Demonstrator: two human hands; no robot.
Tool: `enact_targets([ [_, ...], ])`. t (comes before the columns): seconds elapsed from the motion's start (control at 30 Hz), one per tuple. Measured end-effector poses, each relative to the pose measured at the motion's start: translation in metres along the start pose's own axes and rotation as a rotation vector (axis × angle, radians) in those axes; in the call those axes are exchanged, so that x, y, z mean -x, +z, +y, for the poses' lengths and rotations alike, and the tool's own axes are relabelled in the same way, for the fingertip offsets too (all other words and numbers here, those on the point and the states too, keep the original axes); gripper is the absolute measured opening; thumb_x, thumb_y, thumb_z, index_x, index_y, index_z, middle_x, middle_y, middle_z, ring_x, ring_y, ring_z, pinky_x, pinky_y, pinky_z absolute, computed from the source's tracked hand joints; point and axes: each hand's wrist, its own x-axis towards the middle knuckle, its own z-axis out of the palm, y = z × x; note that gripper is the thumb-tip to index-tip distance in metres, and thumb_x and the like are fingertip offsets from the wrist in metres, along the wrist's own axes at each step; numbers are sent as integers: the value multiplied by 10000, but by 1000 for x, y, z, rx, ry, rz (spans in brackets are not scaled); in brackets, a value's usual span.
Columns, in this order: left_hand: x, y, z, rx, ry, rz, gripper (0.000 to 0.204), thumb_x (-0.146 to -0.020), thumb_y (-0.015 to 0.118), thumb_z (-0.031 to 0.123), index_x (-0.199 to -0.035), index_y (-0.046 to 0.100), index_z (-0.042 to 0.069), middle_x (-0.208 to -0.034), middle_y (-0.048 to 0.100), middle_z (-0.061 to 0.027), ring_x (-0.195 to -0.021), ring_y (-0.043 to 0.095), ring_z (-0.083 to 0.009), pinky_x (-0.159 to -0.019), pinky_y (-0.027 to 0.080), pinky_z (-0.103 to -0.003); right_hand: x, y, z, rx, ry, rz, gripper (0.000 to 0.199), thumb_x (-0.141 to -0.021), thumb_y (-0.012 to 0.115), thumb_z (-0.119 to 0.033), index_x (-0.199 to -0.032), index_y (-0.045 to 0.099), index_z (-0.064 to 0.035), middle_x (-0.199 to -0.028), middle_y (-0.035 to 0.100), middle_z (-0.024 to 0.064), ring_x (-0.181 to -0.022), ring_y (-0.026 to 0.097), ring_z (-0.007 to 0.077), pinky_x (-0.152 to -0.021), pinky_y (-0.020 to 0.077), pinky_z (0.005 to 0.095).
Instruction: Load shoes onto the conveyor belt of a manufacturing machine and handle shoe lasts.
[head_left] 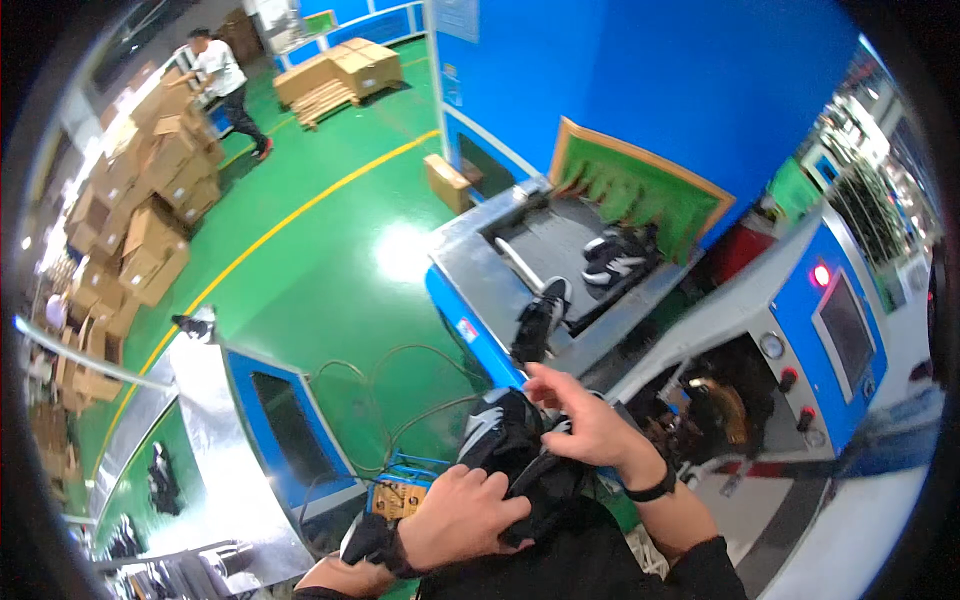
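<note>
Head view: both hands grip 1 black-and-white sneaker [510, 435] held low before the body. Left hand [455, 515] clamps its underside for support; right hand [590, 425] pinches the upper, index finger extended, as if steadying it for checking. Another sneaker [540, 318] hangs over the conveyor's edge [480, 280]; 2 more [620, 255] lie at the green curtain [640, 195].

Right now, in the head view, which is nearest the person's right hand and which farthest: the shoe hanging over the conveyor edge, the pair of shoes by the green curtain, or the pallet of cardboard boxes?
1. Shoe on the conveyor edge, just above the right hand.
2. Pair of shoes, up-right by the curtain.
3. Pallet of cardboard boxes, far upper left.
</note>
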Motion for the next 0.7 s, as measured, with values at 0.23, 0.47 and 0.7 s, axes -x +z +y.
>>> enact_targets([
  [0.23, 105, 39, -75, 135, -463, 319, 423, -712, 830, 504, -906, 713, 147, -810, 605, -74, -809, 638, -311, -699, 516, -414, 53, -36, 61, -302, 133, 676, 410, -855, 582, -6, -1265, 572, 14, -1051, 664, 96, -929, 646, 198, -837, 530, 305],
  [0.47, 345, 29, -141, -108, -1201, 560, 500, -667, 852, 479, -950, 730, 85, -928, 664, -126, -887, 658, -319, -772, 544, -397, 139, -56, 187, -420, 297, 649, 389, -952, 651, -101, -1272, 545, 93, -1023, 671, 168, -824, 668, 231, -709, 552, 308],
  [0.7, 508, 37, -207, -218, -2074, 1211, 589, -803, 790, 356, -1200, 613, -41, -1113, 670, -194, -983, 656, -345, -867, 533, -389, 151, -50, 190, 8, 383, 512, 316, -962, 644, -149, -1216, 611, 35, -995, 688, 102, -811, 662, 167, -707, 532, 280],
])
